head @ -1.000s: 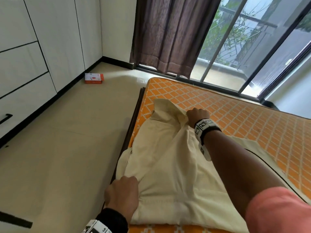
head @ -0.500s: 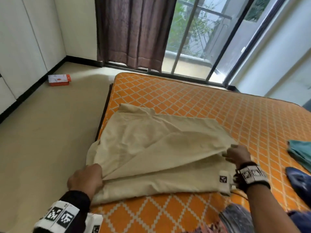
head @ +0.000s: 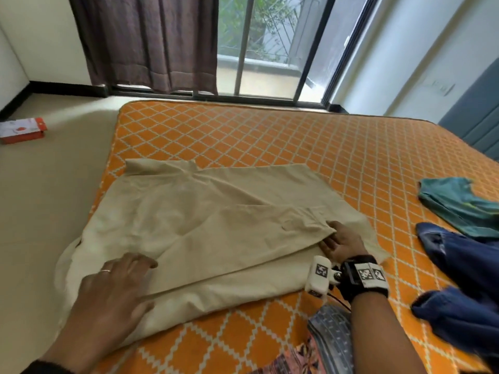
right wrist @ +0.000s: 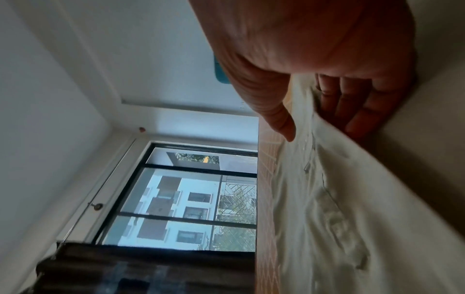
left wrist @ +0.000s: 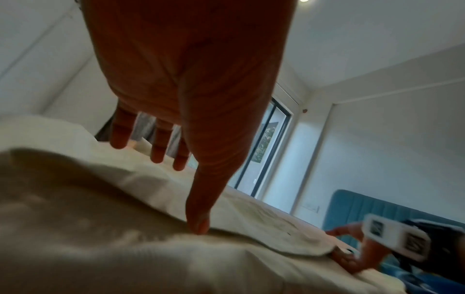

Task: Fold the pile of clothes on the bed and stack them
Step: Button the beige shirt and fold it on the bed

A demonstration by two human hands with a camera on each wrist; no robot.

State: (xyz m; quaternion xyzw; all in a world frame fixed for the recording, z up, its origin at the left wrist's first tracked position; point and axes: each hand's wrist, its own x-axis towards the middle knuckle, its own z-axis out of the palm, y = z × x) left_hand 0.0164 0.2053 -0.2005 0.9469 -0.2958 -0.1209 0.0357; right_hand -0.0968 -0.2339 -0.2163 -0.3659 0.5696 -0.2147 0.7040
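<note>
**Beige cloth half-folded, both hands on it**

Nearest, the left hand (head: 116, 282) lies flat with straight fingers on the near-left corner of the beige cloth (head: 205, 228), pressing it down and holding nothing; the left wrist view shows the fingers spread and the thumb tip touching the fabric; to the right, the right hand (head: 341, 242) has its fingers slipped under the folded top layer with the thumb on top, a loose pinch at that edge rather than a firm grip; the cloth lies on the near-left part of the bed (head: 270, 136), one flap turned diagonally across it, its left edge hanging over the bed's side; it looks light, limp and creasing easily, so it will likely sag and slide unless taken at corners or hems and smoothed after each fold; a patterned garment (head: 328, 344) lies at the near edge; blue clothes (head: 464, 268) and a teal garment (head: 456, 201) wait to the right, unfolded; beyond, a curtain (head: 145, 41) and a window (head: 267, 44).
</note>
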